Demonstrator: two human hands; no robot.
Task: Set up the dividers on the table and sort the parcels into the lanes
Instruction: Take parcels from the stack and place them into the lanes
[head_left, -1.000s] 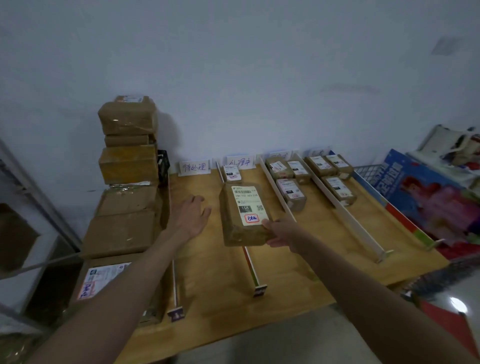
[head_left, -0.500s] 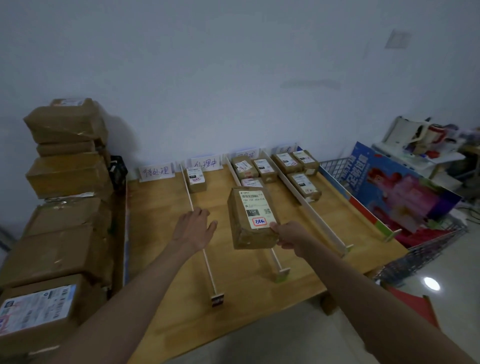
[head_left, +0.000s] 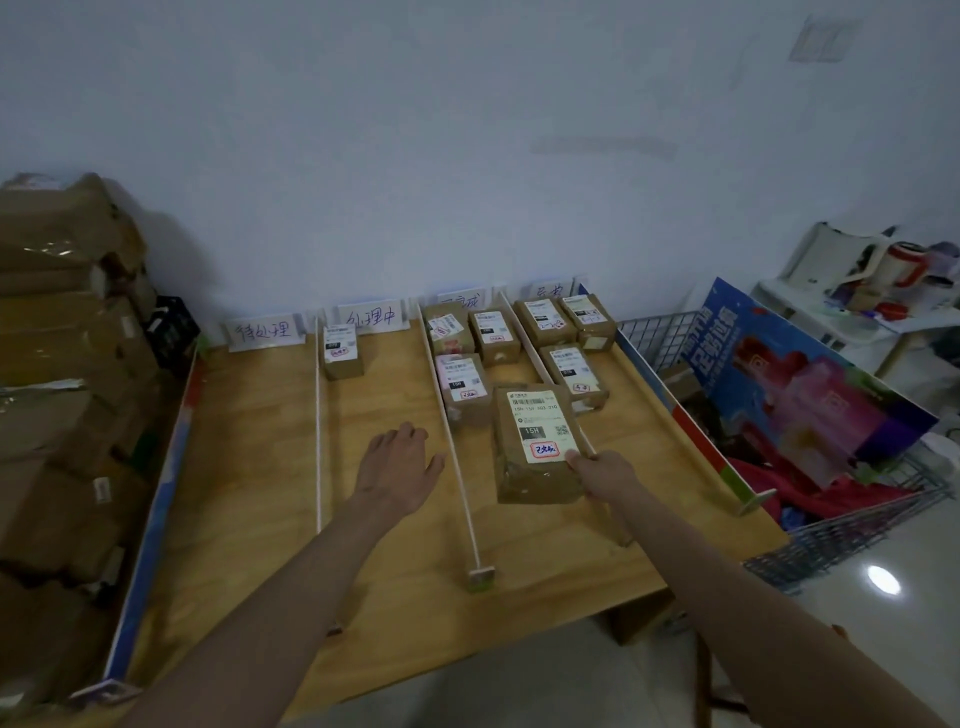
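My right hand (head_left: 602, 474) grips the near right corner of a brown parcel (head_left: 535, 447) with a white label, held over the third lane of the wooden table (head_left: 395, 582). My left hand (head_left: 397, 467) hovers open, palm down, over the second lane. White dividers (head_left: 457, 457) run front to back and split the table into lanes. One small parcel (head_left: 341, 349) sits at the back of the second lane. Three parcels (head_left: 462, 387) lie in the third lane and three more (head_left: 571, 374) in the fourth. Handwritten lane signs (head_left: 264, 330) stand along the wall.
A tall stack of brown boxes (head_left: 62, 395) fills the left side beside the table. A wire basket (head_left: 857, 525) holding a colourful blue board (head_left: 810, 395) stands at the right. A white shelf with clutter (head_left: 872, 280) is at the far right.
The view has swung to the right, so the box stack has slid left. My right hand has carried the parcel rightward, from above the second divider into the third lane. My left hand stays open.
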